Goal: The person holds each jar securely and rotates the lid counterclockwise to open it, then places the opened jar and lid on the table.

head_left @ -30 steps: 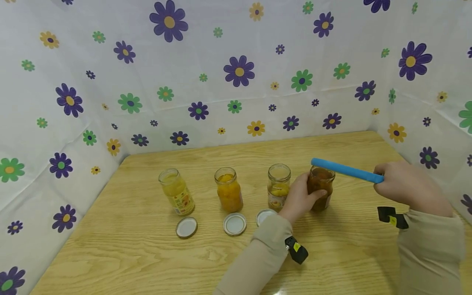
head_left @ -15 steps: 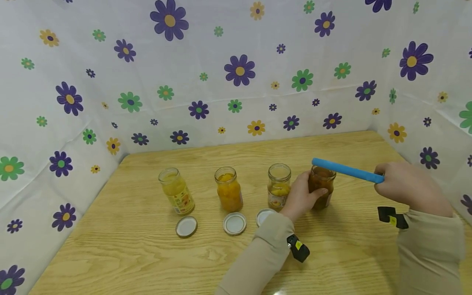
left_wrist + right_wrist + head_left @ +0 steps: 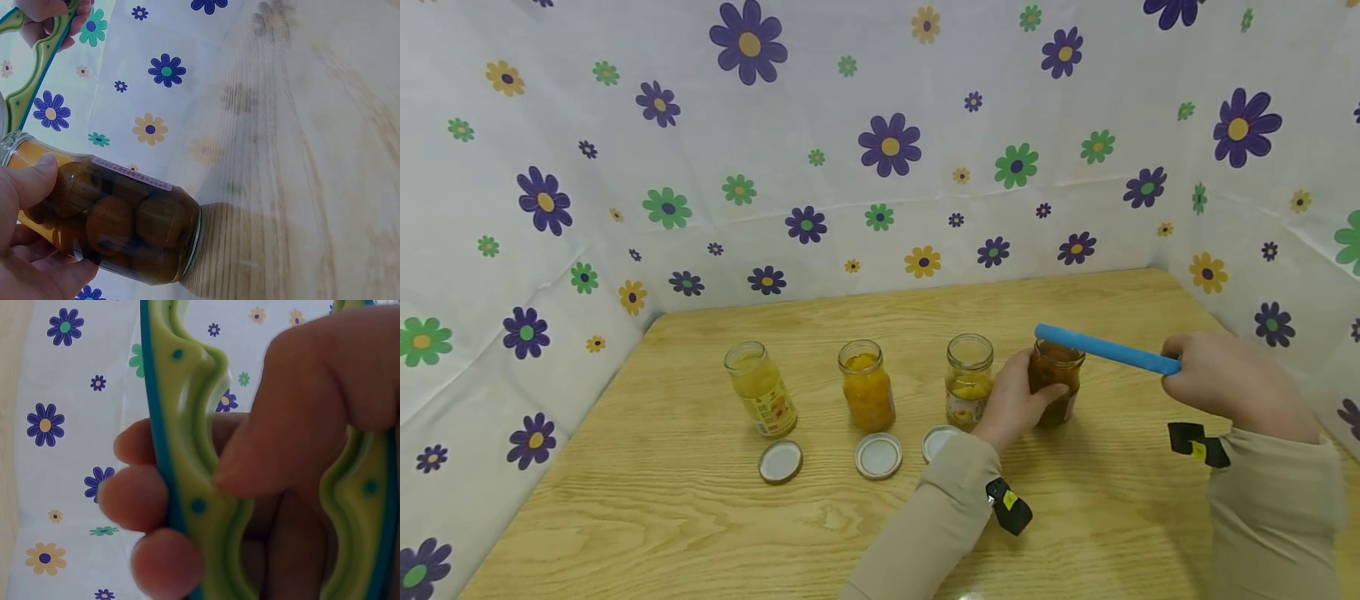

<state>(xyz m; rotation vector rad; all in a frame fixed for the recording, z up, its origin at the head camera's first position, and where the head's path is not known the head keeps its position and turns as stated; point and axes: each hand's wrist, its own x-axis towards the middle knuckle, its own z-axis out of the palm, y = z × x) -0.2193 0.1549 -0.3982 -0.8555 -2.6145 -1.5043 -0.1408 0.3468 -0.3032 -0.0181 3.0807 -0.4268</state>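
My left hand (image 3: 1017, 402) grips a glass jar (image 3: 134, 219) of dark brown liquid with round brown pieces inside. In the head view this jar stands upright at the right end of the row, the thumb across its front. My right hand (image 3: 1225, 375) holds a jar opener (image 3: 200, 456), blue outside and green inside, with wavy inner edges. Its far end lies over the jar's mouth, seen edge-on from above. Close up in the right wrist view, the right thumb presses one green arm while fingers wrap behind it. The jar's top is mostly hidden by the opener.
Left of the gripped jar stand three lidless jars: one with yellow pieces (image 3: 967, 387), one with orange fruit (image 3: 868, 392) and a taller one with yellow contents (image 3: 763, 396). Upturned lids (image 3: 780, 462) lie before them on the wooden table (image 3: 700, 542). A flowered cloth (image 3: 820, 75) surrounds the table.
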